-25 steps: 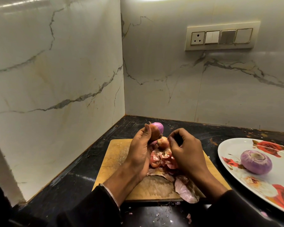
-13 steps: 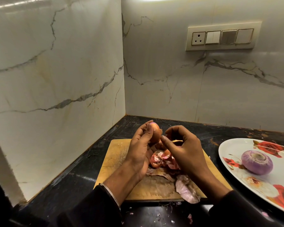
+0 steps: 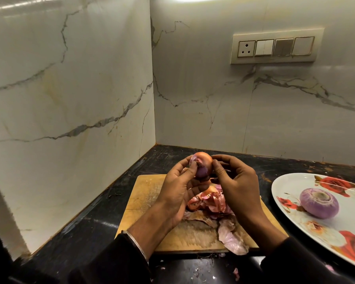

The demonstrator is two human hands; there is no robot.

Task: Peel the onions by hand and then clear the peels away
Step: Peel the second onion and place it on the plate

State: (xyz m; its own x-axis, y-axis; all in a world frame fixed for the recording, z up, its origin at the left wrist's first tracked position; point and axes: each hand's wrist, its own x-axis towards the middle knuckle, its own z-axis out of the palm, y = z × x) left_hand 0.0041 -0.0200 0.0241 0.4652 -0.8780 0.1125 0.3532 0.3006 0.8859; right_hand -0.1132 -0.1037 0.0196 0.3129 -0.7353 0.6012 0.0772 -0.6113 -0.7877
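My left hand (image 3: 178,189) grips a small, partly peeled onion (image 3: 203,163) above the wooden cutting board (image 3: 146,193); brown skin covers its top and purple flesh shows lower down. My right hand (image 3: 238,187) has its fingers curled, and its fingertips pinch the onion's right side. Below the hands, a heap of pink and brown onion peels (image 3: 209,203) lies on the board, with a larger pale peel (image 3: 232,240) near the board's front edge. A peeled purple onion (image 3: 319,202) sits on the white rose-patterned plate (image 3: 285,193) at the right.
The board lies on a dark countertop (image 3: 94,224) in a corner of two marble walls. A switch and socket panel (image 3: 275,48) is on the back wall. Small peel scraps (image 3: 236,271) are scattered on the counter in front of the board.
The onion has been turned in my left hand and lifted slightly. My right hand moved from beside the peel heap up to the onion's right side.
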